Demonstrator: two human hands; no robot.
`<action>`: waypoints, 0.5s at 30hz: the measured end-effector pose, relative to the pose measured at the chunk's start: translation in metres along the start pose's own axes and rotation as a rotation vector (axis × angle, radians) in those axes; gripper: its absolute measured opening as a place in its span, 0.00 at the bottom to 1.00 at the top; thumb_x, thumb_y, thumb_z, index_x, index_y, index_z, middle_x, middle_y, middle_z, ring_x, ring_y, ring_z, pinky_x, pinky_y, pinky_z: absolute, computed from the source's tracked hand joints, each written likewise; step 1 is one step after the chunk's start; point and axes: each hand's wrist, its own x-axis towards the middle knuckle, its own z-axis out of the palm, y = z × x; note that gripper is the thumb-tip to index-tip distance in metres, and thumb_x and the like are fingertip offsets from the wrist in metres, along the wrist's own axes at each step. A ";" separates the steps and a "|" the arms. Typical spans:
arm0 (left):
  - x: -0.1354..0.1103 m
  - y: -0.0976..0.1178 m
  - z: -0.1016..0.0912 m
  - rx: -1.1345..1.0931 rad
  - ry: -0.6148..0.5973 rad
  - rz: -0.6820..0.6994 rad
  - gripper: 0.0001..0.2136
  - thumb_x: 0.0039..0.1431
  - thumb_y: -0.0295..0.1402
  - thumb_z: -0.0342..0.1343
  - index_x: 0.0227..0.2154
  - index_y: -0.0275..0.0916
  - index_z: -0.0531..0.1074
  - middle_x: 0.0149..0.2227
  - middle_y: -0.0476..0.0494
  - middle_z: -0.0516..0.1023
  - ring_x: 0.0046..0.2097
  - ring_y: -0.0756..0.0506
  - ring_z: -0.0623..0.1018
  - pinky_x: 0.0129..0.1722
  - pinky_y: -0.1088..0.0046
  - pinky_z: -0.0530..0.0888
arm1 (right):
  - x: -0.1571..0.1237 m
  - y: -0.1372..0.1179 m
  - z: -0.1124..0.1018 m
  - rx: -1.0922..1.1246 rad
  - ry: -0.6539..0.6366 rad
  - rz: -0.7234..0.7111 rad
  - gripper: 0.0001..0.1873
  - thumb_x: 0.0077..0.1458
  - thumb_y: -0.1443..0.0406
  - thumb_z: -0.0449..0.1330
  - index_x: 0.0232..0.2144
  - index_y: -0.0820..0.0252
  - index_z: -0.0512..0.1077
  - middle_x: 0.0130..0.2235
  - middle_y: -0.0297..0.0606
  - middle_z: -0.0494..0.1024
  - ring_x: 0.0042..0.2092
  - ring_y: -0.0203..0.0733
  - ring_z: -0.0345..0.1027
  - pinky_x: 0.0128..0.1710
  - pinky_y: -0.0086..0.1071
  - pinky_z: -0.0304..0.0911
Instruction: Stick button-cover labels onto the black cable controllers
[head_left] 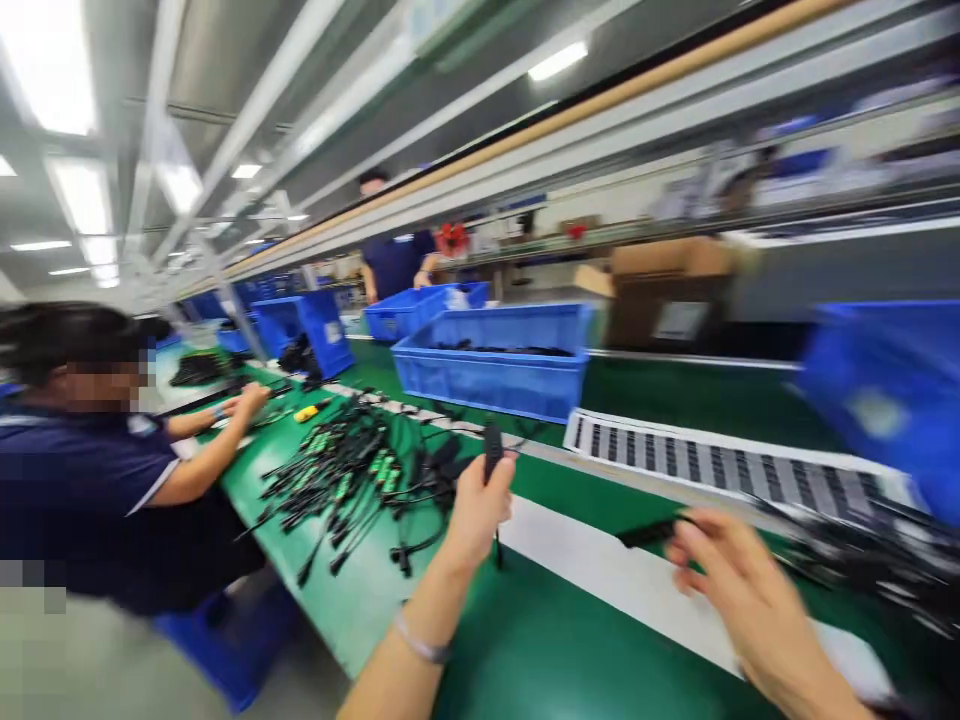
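Observation:
My left hand (pixel 480 510) is closed on a small black box-shaped piece (pixel 492 450), held upright above the green bench, with a thin dark end showing below the fist. My right hand (pixel 739 580) pinches a slim black connector piece (pixel 649 532) between thumb and fingers; blur hides its details. Left of my left hand lies a heap of black cables (pixel 337 480) with connectors and green bands. Beyond my right hand is a white sheet (pixel 720 465) with rows of black and grey strips. More black cables (pixel 862 560), partly in clear wrapping, lie right of that hand.
A blue bin (pixel 491 375) with dark items stands behind the cable heap, and another blue bin (pixel 885 400) is at right. A cardboard box (pixel 667 290) stands further back. At left a co-worker (pixel 97 480) sits working at the bench, near a yellow tool (pixel 307 412).

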 end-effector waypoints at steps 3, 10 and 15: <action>-0.004 -0.013 0.016 -0.135 -0.225 -0.219 0.21 0.52 0.43 0.61 0.44 0.33 0.69 0.32 0.46 0.69 0.25 0.55 0.63 0.24 0.77 0.58 | 0.003 -0.004 0.002 0.240 0.024 0.112 0.22 0.48 0.46 0.63 0.34 0.55 0.65 0.25 0.31 0.65 0.26 0.38 0.62 0.17 0.27 0.60; -0.034 -0.036 0.047 -0.174 -0.512 -0.470 0.30 0.43 0.31 0.68 0.50 0.38 0.66 0.40 0.40 0.77 0.32 0.49 0.75 0.34 0.71 0.69 | 0.002 -0.009 0.008 0.344 -0.086 0.102 0.18 0.52 0.50 0.62 0.35 0.56 0.64 0.29 0.28 0.61 0.21 0.29 0.53 0.15 0.23 0.55; -0.041 -0.046 0.054 -0.196 -0.601 -0.498 0.30 0.43 0.30 0.69 0.51 0.39 0.67 0.42 0.38 0.77 0.36 0.45 0.79 0.40 0.65 0.72 | -0.002 -0.013 0.006 0.212 -0.193 0.057 0.14 0.53 0.55 0.62 0.35 0.58 0.69 0.27 0.30 0.63 0.25 0.32 0.57 0.19 0.24 0.57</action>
